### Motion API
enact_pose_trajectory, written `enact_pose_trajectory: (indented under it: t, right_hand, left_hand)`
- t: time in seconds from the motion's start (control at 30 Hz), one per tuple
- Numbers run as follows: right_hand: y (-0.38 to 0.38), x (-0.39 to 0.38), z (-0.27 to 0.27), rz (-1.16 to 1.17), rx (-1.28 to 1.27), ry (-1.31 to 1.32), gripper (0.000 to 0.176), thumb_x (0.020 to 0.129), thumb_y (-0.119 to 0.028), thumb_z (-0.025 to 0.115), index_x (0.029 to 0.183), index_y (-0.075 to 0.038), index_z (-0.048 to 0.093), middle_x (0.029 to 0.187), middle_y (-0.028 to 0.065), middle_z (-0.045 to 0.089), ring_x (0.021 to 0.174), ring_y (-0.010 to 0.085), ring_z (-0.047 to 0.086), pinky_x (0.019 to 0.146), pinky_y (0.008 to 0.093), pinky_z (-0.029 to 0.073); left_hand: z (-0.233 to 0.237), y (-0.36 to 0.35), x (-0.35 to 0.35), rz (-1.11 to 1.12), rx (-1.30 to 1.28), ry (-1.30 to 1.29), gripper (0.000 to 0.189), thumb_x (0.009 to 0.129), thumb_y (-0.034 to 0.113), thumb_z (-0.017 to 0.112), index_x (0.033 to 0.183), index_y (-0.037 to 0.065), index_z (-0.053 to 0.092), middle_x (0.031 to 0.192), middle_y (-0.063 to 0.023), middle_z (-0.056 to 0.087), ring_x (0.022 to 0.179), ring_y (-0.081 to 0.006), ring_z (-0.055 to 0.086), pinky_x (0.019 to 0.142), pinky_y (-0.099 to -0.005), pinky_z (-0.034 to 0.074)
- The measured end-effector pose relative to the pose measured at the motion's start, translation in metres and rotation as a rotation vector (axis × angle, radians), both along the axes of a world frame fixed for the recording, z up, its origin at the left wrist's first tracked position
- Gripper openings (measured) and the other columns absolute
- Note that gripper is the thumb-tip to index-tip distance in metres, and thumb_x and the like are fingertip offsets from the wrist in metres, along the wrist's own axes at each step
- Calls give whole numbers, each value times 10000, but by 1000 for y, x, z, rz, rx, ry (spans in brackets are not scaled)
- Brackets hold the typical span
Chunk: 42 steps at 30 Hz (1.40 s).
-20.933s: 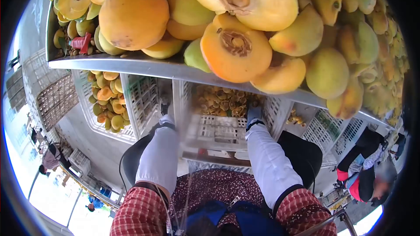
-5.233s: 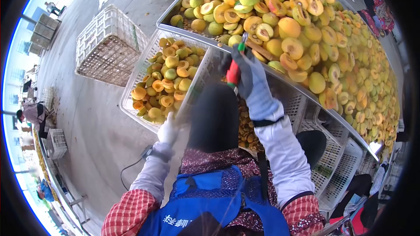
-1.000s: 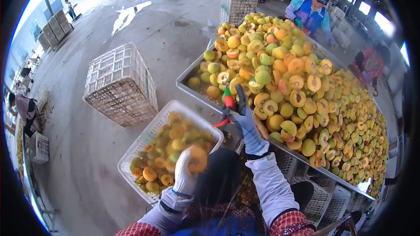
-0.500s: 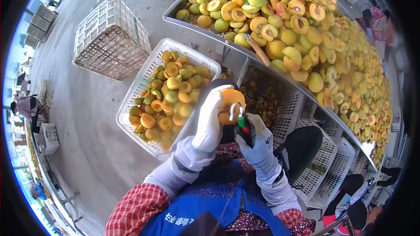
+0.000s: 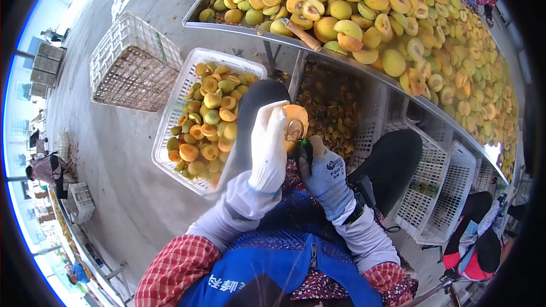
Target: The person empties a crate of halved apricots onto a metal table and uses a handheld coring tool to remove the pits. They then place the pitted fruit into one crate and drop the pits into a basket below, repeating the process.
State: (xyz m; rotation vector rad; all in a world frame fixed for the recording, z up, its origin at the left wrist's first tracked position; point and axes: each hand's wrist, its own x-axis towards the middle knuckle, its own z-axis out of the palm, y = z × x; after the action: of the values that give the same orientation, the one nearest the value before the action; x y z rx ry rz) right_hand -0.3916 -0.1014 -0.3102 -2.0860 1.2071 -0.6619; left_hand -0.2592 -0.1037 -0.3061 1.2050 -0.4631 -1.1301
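Concrete floor point(image 5: 125, 165) spreads left of a metal-edged table point(image 5: 239, 29) heaped with fruit, two gloved hands working nearer.
White-gloved left hand point(image 5: 268, 150) has its fingers closed around the left side of an orange fruit half point(image 5: 296, 115), cut face towards the camera; grey-blue-gloved right hand point(image 5: 325, 175), just right and near of it, is curled closed around a green-necked tool point(image 5: 305, 142), its metal loop over the pit area. Left of both, a white crate point(image 5: 164, 131) holds more halves.
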Motion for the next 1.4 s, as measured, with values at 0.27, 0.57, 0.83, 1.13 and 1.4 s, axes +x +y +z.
enact_pose_trajectory:
  t: [0.27, 0.57, 0.83, 1.13, 1.4]
  right_hand:
    - [14, -7, -23, -86, 171, -214, 313, 868, -134, 586, 1118, 6, 460, 769, 230, 615, 692, 428, 632, 570, 456, 486]
    - [7, -14, -14, -140, 17, -226, 221, 912, -152, 548, 1067, -4, 492, 734, 225, 615, 670, 421, 637, 545, 454, 479]
    - [14, -17, -22, -103, 169, -312, 275, 937, -153, 528, 1134, 34, 482, 729, 210, 620, 645, 371, 651, 546, 412, 479]
    - [13, -21, -17, -125, 209, -476, 206, 872, -139, 590, 1024, -20, 518, 788, 238, 613, 735, 453, 625, 618, 464, 499]
    - [4, -34, -14, -50, 233, -214, 237, 866, -131, 614, 1051, -38, 499, 791, 237, 621, 740, 448, 629, 611, 491, 492]
  left_hand:
    - [-5, -6, -21, -7, 56, -173, 299, 965, 219, 564, 1158, -10, 576, 1026, -90, 612, 921, -127, 579, 824, -262, 478]
    - [10, -8, -51, 158, -49, -197, 337, 966, 251, 555, 1189, -2, 548, 1063, -105, 601, 934, -151, 587, 833, -275, 485]
    - [5, -8, -46, 59, -24, -214, 328, 942, 215, 600, 1178, -8, 551, 1056, -103, 602, 921, -128, 577, 824, -255, 477]
    - [3, -10, -40, -64, -7, -230, 295, 947, 202, 594, 1161, 0, 576, 1058, -87, 615, 933, -125, 592, 833, -251, 484]
    - [3, -15, -6, -476, 68, -13, 335, 972, 237, 573, 1220, 12, 554, 1049, -90, 641, 929, -172, 655, 785, -282, 544]
